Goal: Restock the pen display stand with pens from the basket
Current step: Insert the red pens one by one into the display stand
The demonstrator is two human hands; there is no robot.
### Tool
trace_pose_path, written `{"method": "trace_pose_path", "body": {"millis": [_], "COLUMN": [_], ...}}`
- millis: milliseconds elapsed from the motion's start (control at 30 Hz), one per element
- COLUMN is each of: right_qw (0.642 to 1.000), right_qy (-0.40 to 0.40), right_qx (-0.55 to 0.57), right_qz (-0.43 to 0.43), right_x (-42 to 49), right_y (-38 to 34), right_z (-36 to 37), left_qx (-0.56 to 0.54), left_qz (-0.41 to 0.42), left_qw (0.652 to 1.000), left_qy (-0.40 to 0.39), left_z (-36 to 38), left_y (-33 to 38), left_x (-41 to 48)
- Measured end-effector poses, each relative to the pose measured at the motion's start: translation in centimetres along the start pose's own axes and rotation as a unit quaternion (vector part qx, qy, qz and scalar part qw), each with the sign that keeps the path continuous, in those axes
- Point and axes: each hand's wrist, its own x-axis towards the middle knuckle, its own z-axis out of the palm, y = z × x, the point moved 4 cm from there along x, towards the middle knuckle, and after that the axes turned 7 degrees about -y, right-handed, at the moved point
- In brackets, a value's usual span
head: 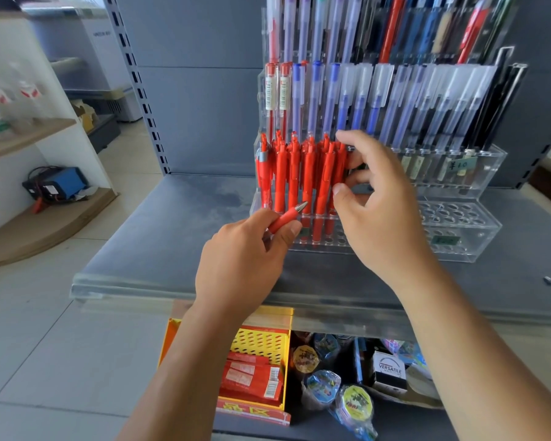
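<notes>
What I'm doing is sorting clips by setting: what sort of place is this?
Probably a shop: a pen stand with a price label, slotted metal shelving, packaged goods below.

Seeing glossy clear acrylic in the display stand (471,249); noting matt red plastic pens (295,179) inside it, frosted plastic caps (360,81) on its upper tier, dull grey shelf (178,237) beneath it.

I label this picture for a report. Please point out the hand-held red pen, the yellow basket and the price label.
hand-held red pen (285,219): head view, middle of its red barrel.
yellow basket (258,342): head view, its perforated wall.
price label (457,164): head view, centre of the tag.
</notes>
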Motion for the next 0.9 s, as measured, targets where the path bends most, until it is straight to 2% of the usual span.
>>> {"method": "trace_pose_path", "body": {"millis": [100, 267, 333, 633, 900], "right_qw": [1.0, 0.997, 0.995, 0.98, 0.975], "right_qy": [0.006, 0.077, 0.082, 0.001, -0.067], "right_qx": [-0.007, 0.008, -0.013, -0.177, -0.201], "right_qz": [-0.005, -0.028, -0.048, -0.096, -0.071], "right_x": [-0.1, -0.7, -1.1, -4.2, -4.3], "right_y": [-0.1, -0.9, -1.5, -2.7, -2.1], "right_z": [-0.1, -0.7, -0.9, 1.0, 2.4], "left_qx": [0.002, -0.003, -0.009, -0.026, -0.038], "left_qz": [-0.003, -0.001, 0.0, 0.03, 0.078], "left_qw": [1.0, 1.0, 1.0, 0.999, 0.996], "left_qy": [-0.003, -0.004, -0.005, 0.0, -0.015], "left_z": [0.0, 0.1, 0.2, 0.1, -0.2], "left_y": [0.0, -0.2, -0.2, -0.1, 0.5], "left_x": [0.0, 0.1, 0.1, 0.2, -0.2]}}
